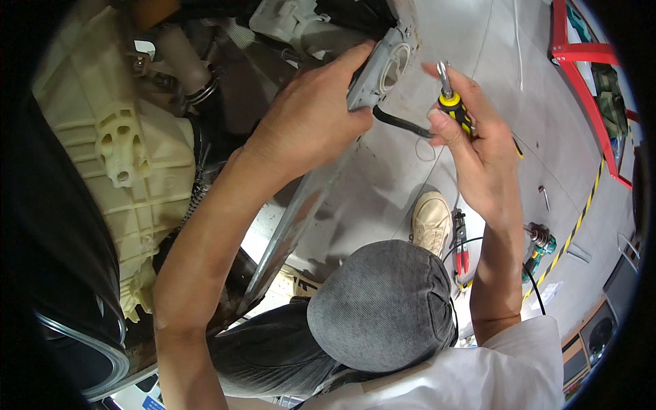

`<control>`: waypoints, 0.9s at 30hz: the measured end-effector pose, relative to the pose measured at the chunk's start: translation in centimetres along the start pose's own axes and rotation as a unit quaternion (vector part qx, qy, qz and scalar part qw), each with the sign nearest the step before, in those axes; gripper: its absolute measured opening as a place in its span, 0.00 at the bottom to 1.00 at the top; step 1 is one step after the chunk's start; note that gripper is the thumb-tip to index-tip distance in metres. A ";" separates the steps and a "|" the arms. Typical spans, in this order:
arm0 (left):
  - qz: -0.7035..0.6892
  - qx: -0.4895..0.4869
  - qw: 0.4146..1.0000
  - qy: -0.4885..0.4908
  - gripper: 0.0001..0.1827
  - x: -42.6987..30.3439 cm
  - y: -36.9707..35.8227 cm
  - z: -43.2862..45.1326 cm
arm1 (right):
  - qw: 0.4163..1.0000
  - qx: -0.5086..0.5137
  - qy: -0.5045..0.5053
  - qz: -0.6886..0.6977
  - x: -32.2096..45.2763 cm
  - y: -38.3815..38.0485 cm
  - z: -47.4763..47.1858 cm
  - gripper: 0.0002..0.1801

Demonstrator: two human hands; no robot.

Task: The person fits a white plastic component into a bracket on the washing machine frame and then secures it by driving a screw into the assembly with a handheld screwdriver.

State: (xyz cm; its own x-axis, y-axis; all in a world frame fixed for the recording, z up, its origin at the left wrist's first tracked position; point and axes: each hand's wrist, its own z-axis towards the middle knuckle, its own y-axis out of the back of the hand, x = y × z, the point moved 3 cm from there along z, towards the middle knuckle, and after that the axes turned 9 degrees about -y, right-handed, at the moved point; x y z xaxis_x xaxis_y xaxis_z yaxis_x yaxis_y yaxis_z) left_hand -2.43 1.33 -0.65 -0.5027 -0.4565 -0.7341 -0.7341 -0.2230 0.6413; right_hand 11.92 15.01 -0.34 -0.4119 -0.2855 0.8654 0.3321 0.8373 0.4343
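My left hand (312, 118) grips a grey plastic housing (365, 77) with a round opening, at the metal edge of a vehicle body. Between the fingers of my right hand (476, 138) is a Phillips screwdriver (453, 100) with a yellow and black handle. Its steel shaft points up in the picture, apart from the housing. A black cable or strip (402, 123) runs from beneath the housing to my right fingertips; whether they hold it I cannot tell. My left fingertips are partly hidden behind the housing.
A cream ribbed plastic panel (154, 174) and hoses (241, 33) lie inside the vehicle at left. Red-handled pliers (462, 251), a teal power drill (538, 251) and a small metal tool (544, 199) lie on the tiled floor. A red metal frame (584, 54) stands at upper right.
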 end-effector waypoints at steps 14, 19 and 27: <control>0.015 -0.004 1.000 0.018 0.40 -0.2 0.1 0.1 | 0.975 -0.136 -0.094 0.148 -1.7 -2.1 -2.3 0.13; -0.003 0.013 0.999 0.030 0.40 0.1 0.0 0.2 | 0.971 -0.110 -0.116 0.179 -2.3 -2.3 -1.8 0.12; 0.021 0.007 1.000 0.016 0.40 0.1 -0.1 0.2 | 0.967 -0.086 -0.136 0.198 -2.1 -2.2 -1.9 0.12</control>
State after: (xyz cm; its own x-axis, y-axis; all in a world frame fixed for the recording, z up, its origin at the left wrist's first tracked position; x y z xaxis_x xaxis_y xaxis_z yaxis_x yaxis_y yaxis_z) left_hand -2.49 1.45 -0.76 -0.5182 -0.4927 -0.6991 -0.7191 -0.1914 0.6680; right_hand 13.67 12.92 -2.61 -0.4245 0.1938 0.8845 0.6360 0.7591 0.1389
